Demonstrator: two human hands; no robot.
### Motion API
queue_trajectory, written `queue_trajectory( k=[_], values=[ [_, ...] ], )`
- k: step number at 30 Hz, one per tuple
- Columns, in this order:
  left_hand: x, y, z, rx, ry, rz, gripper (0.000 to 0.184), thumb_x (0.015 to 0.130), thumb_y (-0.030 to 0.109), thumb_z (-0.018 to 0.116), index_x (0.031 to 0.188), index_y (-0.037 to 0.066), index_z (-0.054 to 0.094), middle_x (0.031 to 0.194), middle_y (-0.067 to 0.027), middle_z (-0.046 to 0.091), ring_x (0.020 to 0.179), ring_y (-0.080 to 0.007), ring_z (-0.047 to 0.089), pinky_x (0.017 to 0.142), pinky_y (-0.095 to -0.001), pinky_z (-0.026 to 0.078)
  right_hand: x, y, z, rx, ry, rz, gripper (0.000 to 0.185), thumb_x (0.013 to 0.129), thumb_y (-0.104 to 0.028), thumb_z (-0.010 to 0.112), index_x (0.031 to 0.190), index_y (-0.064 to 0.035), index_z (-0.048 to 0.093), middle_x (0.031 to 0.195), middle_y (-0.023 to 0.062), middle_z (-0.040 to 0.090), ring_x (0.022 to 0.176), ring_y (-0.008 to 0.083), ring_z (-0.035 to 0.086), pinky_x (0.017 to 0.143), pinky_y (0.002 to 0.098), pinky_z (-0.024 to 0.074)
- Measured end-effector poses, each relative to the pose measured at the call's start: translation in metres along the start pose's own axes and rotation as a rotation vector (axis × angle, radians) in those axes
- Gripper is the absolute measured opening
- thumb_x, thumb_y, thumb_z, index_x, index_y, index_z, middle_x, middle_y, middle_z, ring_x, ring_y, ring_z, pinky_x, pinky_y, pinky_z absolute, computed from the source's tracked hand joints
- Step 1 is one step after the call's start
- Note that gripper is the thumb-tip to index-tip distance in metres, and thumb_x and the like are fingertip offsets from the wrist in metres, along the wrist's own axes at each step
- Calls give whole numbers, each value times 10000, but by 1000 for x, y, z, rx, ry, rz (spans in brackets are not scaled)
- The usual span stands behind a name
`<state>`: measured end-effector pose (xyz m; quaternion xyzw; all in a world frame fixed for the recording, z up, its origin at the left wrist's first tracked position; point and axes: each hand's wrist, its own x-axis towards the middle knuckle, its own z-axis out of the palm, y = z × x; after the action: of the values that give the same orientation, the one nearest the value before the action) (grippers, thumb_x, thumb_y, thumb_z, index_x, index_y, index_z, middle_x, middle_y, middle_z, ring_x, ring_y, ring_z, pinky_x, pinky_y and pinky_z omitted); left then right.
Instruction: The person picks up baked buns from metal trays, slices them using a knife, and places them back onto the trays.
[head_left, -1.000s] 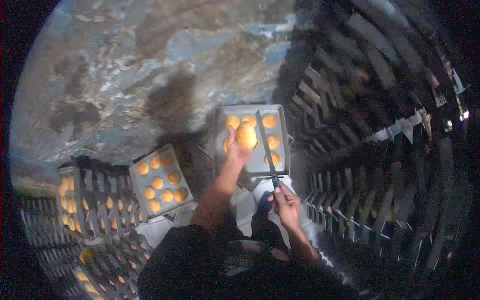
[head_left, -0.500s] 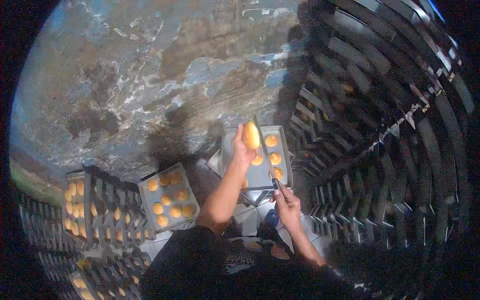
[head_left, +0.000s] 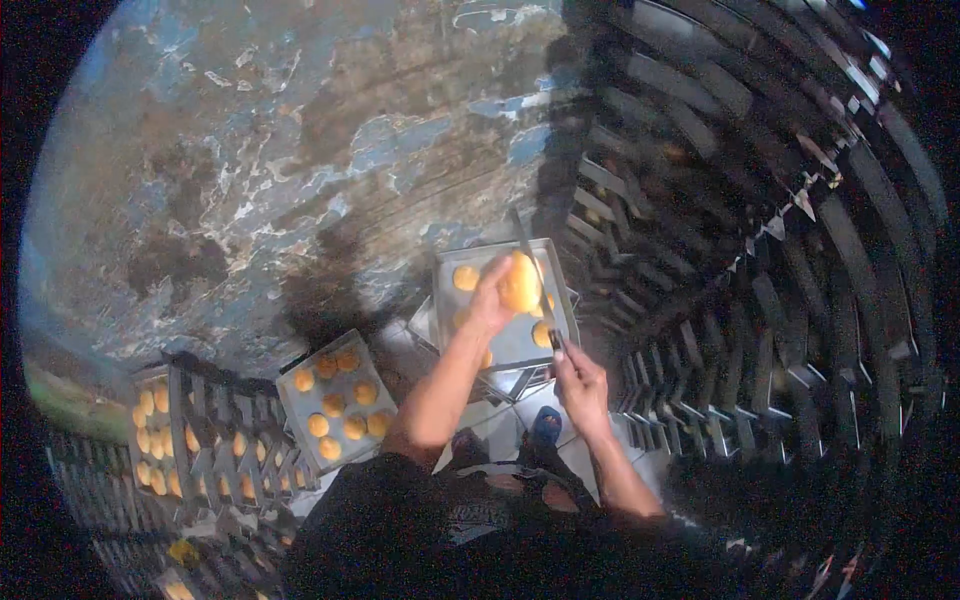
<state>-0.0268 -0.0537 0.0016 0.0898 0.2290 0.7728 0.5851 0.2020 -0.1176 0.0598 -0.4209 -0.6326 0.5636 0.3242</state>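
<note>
A golden bread bun point(head_left: 521, 284) is in my left hand point(head_left: 489, 303), held up over a metal tray point(head_left: 505, 347) with several round buns on it. My right hand point(head_left: 581, 384) is closed around the dark handle of a long knife point(head_left: 528, 245). The blade points up and away, along the right side of the bun; whether it touches the crust cannot be made out. Part of the tray's load is hidden behind my left hand and the held bun.
To the left, a second tray point(head_left: 339, 383) carries several buns, beside a dark rack point(head_left: 215, 440) with more buns. Dark slatted racks point(head_left: 760, 300) fill the right side. A stained wall point(head_left: 300, 150) rises ahead; pale floor tiles point(head_left: 499, 428) lie below.
Both hands have stayed over the tray with bun and knife. The bun has turned and shifted against the blade, and the camera view has moved.
</note>
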Motion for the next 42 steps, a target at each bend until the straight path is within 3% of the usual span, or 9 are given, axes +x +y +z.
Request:
queue_trajectory(
  k=[10,14,18,19,22,30,36,38,42],
  values=[
    [-13,19,7,200,-149,-4,360,880,266,693,1170,76,600,1074,-85,690,952,-231,695,833,-418,586,-24,-6,-11,100,-92,99,349,1036,-289,557,1266,-44,649,711,-41,596,501,8,408,436,205,319],
    [-8,-11,4,199,-160,28,380,877,250,700,1187,63,585,1116,-101,679,1016,-233,678,874,-396,573,13,-3,-9,72,-95,68,313,1036,-288,555,1167,-36,687,706,-37,605,504,12,407,436,208,315],
    [-4,23,3,169,-98,-15,357,869,222,717,1171,78,595,1107,-91,681,977,-246,690,820,-432,590,-17,3,-17,-122,-80,-110,315,1026,-246,567,1246,-43,665,725,-24,625,535,27,456,456,220,354],
    [-1,26,-2,96,-17,-10,317,882,241,704,1140,83,610,1074,-89,682,956,-251,695,787,-432,598,-29,8,-18,-12,-102,84,341,1026,-242,564,1298,-52,643,736,-5,640,555,43,497,476,226,383],
    [-6,22,-3,183,-32,-43,292,864,271,728,1081,97,642,987,-99,693,910,-273,689,798,-465,587,-31,12,-22,-7,-149,189,345,1028,-232,556,1313,-56,637,740,10,647,571,49,514,489,229,398],
    [10,-12,-25,147,48,-97,343,863,299,727,1100,63,652,1007,-93,700,917,-243,692,806,-440,590,5,22,-16,-71,-118,95,310,1032,-260,542,1195,-32,674,719,-22,634,549,32,469,487,223,382],
    [6,-29,-37,131,76,-69,360,897,329,700,1145,75,638,1037,-89,696,919,-241,688,823,-427,580,-8,46,-19,25,-131,250,276,1035,-258,553,1152,-41,677,708,-39,627,518,20,455,466,205,354],
    [-4,-49,-29,88,103,-56,353,903,324,698,1151,80,638,1033,-74,695,923,-230,684,836,-405,573,23,60,-13,-50,-182,260,363,1033,-279,554,1261,-10,637,769,19,651,725,81,570,673,279,476],
    [17,-56,-63,4,127,-8,300,915,328,693,1089,87,653,1008,-53,698,907,-215,687,823,-384,575,38,59,-8,-63,-186,184,341,1024,-270,561,1209,1,655,772,58,660,730,94,577,673,294,486]
  ],
)
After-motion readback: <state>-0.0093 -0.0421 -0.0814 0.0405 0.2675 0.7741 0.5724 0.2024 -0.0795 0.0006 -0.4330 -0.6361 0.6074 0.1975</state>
